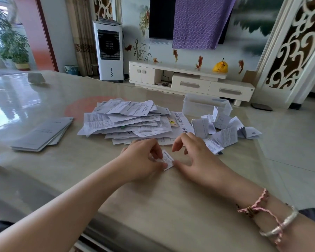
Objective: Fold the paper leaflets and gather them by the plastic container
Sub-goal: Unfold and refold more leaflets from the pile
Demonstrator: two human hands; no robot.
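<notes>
Although the glare on the glossy beige table (44,99) washes out its far-left corner, a fanned stack of grey booklets (44,132) shows near the left edge, its print too faint to read. Right of it lies a loose heap of unfolded white printed leaflets (127,120), whose lower sheets are buried under the upper ones. Just in front of the heap, the left hand (142,159) pinches a small folded white leaflet (167,160) between thumb and curled fingers, hiding its left part. Its long axis runs from far-left to near-right, slightly tilted off the table. The right hand (195,157) has its thumb tip touching the leaflet's near-right corner, its fingers spread and relaxed above the tabletop. Further right, a scatter of folded white leaflets (225,130) lies just in front of a clear rectangular plastic container (204,104), near the table's right edge. Bare tabletop stretches toward the near edge, crossed by both forearms.
</notes>
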